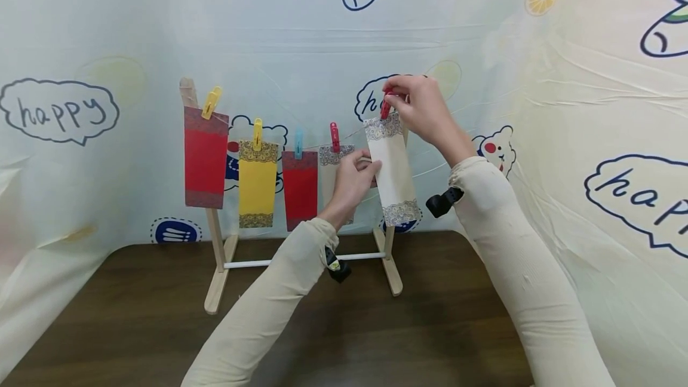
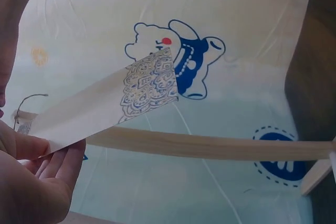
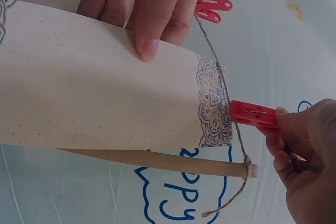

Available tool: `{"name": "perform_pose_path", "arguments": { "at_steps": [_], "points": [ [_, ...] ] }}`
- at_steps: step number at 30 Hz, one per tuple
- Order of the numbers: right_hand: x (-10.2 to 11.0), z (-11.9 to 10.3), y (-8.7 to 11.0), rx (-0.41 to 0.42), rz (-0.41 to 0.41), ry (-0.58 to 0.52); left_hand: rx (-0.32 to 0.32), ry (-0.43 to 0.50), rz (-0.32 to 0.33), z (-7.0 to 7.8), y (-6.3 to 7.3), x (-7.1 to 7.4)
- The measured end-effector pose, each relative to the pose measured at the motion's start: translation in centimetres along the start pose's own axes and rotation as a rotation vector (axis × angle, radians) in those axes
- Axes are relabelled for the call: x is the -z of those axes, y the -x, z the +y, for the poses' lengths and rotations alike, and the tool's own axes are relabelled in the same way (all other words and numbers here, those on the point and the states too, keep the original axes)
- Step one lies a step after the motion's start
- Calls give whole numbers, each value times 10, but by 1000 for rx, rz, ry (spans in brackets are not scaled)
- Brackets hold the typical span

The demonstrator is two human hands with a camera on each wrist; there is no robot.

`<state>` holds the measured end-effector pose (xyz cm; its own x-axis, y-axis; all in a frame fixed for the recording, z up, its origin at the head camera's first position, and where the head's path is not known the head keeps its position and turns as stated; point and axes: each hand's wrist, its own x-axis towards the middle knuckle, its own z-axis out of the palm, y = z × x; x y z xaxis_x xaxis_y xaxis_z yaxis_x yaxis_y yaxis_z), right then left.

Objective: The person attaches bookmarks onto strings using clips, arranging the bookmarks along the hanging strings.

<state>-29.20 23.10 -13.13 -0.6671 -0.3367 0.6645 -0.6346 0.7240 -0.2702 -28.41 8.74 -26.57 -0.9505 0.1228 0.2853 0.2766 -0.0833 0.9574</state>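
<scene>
A cream paper strip (image 1: 394,166) with patterned bands at both ends hangs at the right end of a twine line (image 3: 211,45). My left hand (image 1: 353,183) pinches its left edge between thumb and fingers. Above it, my right hand (image 1: 421,106) pinches a red clothespin (image 3: 255,115) by its handle end. In the right wrist view, the clothespin's tip meets the strip's patterned top edge at the twine. My left thumb (image 2: 32,148) lies on the face of the strip, with the fingers behind it.
Along the twine hang a red strip (image 1: 206,157), a yellow strip (image 1: 258,184), a smaller red strip (image 1: 300,187) and another cream strip (image 1: 325,175), partly behind my left hand, all clipped with clothespins. A wooden stand (image 1: 217,288) with a white crossbar (image 1: 247,264) bears the line on a brown table (image 1: 134,315).
</scene>
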Motion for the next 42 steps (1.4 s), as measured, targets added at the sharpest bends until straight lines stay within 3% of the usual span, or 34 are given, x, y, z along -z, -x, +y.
{"name": "perform_pose_path", "arguments": {
  "at_steps": [11,19,31,42],
  "points": [
    [3,0,-3,-57,-36,-4,-82,-35,-23,1,-3,1],
    [3,1,1,-81,-86,24,-62,-74,-8,-4,-6,3],
    [4,0,-2,-61,-88,-20,-83,-94,9,-7,-12,5],
    [3,1,3,-139,-136,4,-71,-145,22,-11,-11,5]
  ]
}}
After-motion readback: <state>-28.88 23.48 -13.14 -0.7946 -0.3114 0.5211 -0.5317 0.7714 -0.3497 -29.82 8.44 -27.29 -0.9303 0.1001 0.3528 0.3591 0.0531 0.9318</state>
